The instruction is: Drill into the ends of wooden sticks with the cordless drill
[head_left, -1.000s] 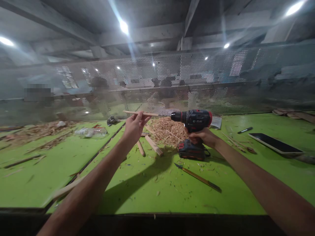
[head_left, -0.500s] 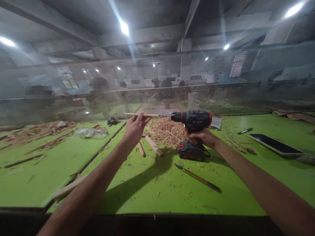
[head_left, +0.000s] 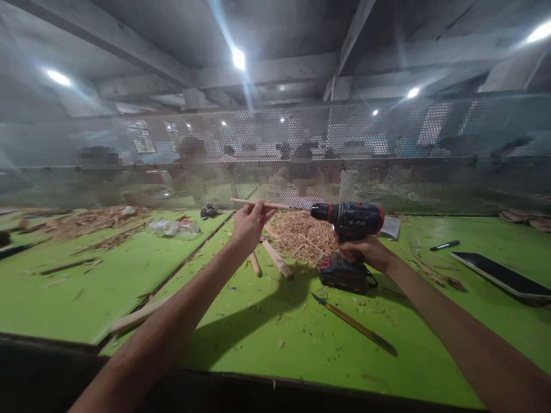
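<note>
Between the fingertips of my left hand is a thin wooden stick, held nearly level. My right hand is wrapped round the grip of a dark cordless drill with red trim. The drill points left, and its slim bit lines up with the stick's right end; whether the tip is inside the wood I cannot tell. Under the drill's battery side, a craft knife with a yellow handle lies on the green table. Two short wooden pieces, one of them a pale block, lie below my left hand.
A heap of wood shavings lies behind the drill. To the right are a phone-like dark tablet and a pen. A clear plastic bottle lies at left. A perforated screen stands along the back.
The whole view has shifted, so everything appears farther right and slightly lower. Both hands keep their holds, with stick and drill still in line.
</note>
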Available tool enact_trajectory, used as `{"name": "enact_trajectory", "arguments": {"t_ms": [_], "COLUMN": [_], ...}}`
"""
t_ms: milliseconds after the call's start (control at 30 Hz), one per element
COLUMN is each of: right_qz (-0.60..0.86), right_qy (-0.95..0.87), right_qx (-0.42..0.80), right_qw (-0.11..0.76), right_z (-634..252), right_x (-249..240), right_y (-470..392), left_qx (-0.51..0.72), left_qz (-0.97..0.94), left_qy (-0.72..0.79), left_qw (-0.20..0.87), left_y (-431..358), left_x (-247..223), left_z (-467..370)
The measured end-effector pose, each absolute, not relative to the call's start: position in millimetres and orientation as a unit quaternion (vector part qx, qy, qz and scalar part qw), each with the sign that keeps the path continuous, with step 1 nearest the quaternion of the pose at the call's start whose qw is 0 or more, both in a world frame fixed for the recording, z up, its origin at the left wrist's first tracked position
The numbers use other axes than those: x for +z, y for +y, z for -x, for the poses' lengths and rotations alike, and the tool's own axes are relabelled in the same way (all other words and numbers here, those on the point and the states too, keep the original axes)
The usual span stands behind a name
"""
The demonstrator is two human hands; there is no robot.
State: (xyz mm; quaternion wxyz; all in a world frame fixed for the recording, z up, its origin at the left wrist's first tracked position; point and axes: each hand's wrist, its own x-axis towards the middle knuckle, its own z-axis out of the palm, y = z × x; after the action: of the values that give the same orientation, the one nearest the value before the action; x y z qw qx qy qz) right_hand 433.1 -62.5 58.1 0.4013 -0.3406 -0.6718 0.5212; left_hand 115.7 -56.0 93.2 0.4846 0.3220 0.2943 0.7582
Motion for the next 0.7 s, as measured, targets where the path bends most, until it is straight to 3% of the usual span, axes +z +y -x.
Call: {"name": "enact_trajectory", "arguments": {"t_ms": [700], "right_qz": [0.350], "right_qy": [-0.675], "right_qx": [0.517], "right_qw": [0.392], "right_z": [-433.4], "right_x": [58.1], "right_y": [-62.0], "left_qx": [0.759], "left_qz": [-0.332], "left_qy": [0.284], "left_qw": [0.482], "left_y": [-55.3], "left_x": [94.6], "left_z": [-114.2]}}
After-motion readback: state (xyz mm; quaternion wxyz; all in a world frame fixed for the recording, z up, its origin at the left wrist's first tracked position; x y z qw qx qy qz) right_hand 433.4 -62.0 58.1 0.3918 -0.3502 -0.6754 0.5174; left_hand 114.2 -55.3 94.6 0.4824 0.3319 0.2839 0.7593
